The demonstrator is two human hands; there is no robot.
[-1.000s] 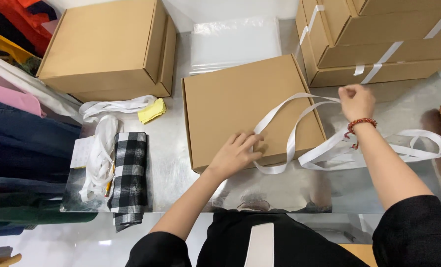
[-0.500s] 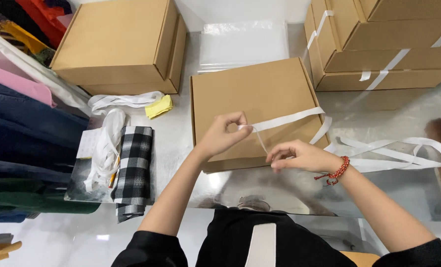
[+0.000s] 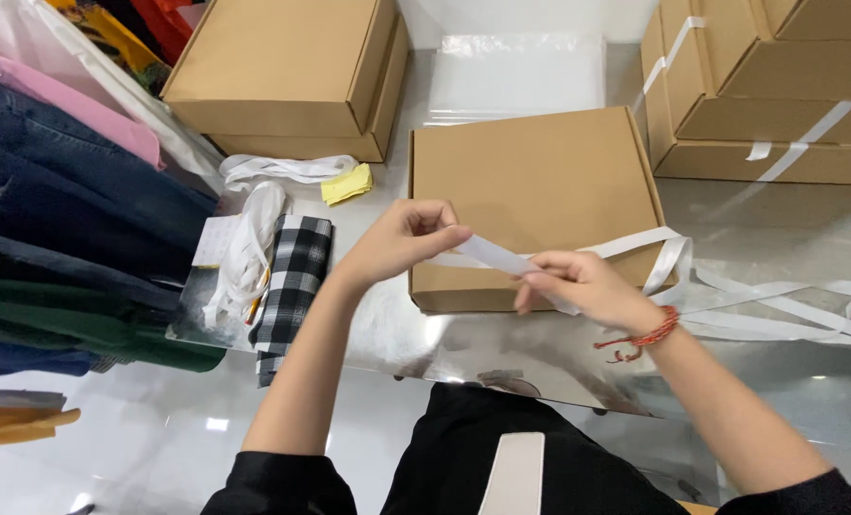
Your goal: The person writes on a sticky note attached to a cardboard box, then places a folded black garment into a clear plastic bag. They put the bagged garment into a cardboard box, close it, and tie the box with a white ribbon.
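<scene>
White ribbon is stretched between both hands just in front of the closed cardboard box at the centre of the frame. The left hand pinches one end between thumb and curled fingers, closed tight on it. The right hand, lower and to the right, grips the same strip with fingers folded around it. Beyond the right hand the ribbon runs along the box's lower right corner and spills in loose loops across the shiny table toward the right edge of the frame.

The likeliest trouble, as I judge it, is in those loose loops: several lengths cross one another, so a pull could knot them or drag them off the table. The ribbon looks smooth and the held span is short, so it could slip out of either pinch or twist over. The table top is glossy, and the box might slide if the ribbon is tightened against it.

At left centre a checked cloth and a bundle of white strips lie near the left forearm, close enough to be swept aside. More boxes stand in the upper left and upper right
</scene>
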